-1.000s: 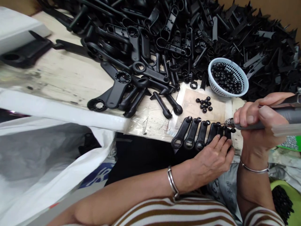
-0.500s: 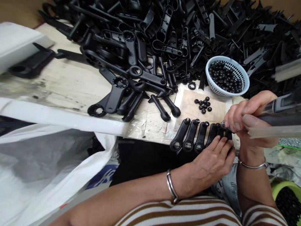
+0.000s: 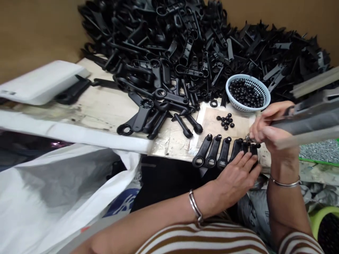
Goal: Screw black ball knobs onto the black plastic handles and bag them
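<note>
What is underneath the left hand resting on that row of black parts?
Under the left hand are black parts at the row's right end. Their upper ends show beyond it; their lower ends are largely covered, and whatever lies beneath the palm cannot be seen.

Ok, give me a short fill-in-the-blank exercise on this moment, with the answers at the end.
The ____ hand holds the grey tool.
The other hand rests on a row of handles coloured ____.
Loose balls lie ____ the handles and the light blue basket.
The shirt has brown and ____ stripes.
Answers: right; black; between; white.
</note>
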Available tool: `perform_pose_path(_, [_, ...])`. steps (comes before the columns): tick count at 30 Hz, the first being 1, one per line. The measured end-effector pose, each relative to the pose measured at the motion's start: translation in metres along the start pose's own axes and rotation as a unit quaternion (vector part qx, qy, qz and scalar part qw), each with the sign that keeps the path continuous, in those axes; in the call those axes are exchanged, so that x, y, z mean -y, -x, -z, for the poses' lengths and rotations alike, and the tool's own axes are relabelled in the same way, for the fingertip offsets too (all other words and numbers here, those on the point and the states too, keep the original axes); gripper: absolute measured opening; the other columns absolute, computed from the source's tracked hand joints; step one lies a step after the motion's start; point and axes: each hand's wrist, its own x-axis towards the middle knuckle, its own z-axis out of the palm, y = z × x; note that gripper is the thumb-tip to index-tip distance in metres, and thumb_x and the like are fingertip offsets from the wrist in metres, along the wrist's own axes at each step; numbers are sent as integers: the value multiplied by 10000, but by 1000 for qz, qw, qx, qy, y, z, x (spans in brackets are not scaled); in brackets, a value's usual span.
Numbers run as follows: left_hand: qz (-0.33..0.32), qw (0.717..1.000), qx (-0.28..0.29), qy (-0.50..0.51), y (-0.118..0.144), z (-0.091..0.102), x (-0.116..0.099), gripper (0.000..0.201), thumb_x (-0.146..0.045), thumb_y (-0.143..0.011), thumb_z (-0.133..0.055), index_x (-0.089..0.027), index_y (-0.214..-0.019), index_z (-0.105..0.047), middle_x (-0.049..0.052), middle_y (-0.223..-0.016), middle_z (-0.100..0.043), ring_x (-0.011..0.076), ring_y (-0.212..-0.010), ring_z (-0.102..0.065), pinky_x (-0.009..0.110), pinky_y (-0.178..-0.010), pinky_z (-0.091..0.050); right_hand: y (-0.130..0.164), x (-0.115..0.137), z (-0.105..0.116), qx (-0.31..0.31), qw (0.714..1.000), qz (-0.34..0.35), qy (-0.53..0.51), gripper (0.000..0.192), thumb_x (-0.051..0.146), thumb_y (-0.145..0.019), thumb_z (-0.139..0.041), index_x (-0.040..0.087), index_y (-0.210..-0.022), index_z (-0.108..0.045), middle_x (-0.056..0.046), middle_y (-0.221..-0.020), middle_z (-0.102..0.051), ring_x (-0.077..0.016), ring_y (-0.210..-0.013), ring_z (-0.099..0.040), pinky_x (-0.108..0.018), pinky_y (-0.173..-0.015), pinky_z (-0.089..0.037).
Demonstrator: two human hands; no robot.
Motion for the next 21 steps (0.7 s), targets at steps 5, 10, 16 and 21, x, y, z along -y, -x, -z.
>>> perform_pose_path(5, [-5, 999, 20, 25, -2, 4, 4, 301, -247, -991, -503, -130, -1264, -549, 123, -1375, -575, 227, -1319, -523, 367, -1126, -368, 5, 25, 22, -64, 991, 108, -45, 166, 187, -652, -724, 227, -773, -618, 105, -432, -483, -75, -318, -400, -229, -366, -412])
perform_pose_path(10, [-48, 995, 22, 88, -13, 29, 17, 211, -267, -1003, -488, -133, -1148, -564, 67, -1119, -633, 181, -1103, -594, 329, -1048, -415, 37, 36, 45, -157, 985, 78, -3, 177, 184, -613, -716, 230, -769, -646, 91, -422, -457, -83, -338, -387, -236, -375, -400])
perform_pose_path(16, [2, 996, 14, -91, -50, 42, 33, 235, -152, -984, -457, -123, -1211, -511, 99, -1055, -576, 225, -983, -540, 346, -811, -420, 66, 42, 53, -206, 977, 54, -2, 210, 161, -608, -697, 242, -794, -646, 86, -435, -461, -104, -349, -387, -277, -384, -403])
perform_pose_path(21, [27, 985, 66, -158, -59, 19, 34, 236, -261, -990, -497, -145, -1196, -500, 87, -1007, -572, 238, -938, -547, 360, -787, -401, 72, 43, 58, -194, 978, 68, -15, 225, 143, -584, -680, 216, -796, -674, 70, -439, -488, -108, -344, -396, -285, -361, -377])
